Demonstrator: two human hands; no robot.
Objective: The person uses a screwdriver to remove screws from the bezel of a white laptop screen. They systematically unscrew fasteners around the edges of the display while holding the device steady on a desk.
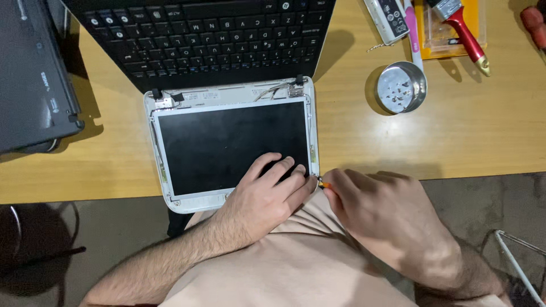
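Note:
A small white laptop (170,108) lies opened flat on the wooden table, its black keyboard (205,40) far from me and its bare black screen panel (227,142) near me, with the bezel off and the hinges exposed. My left hand (267,196) rests flat on the panel's near right corner. My right hand (381,213) is closed around a small tool with an orange tip (324,184), which touches the lid's right edge beside my left fingers. Most of the tool is hidden in my fist.
A round metal dish (401,87) with several small screws sits right of the laptop. Behind it lie a red-handled brush (466,37), a pink-and-white tool (413,34) and an orange tray (449,40). A dark closed laptop (34,85) lies at the left. The table edge (85,196) runs near me.

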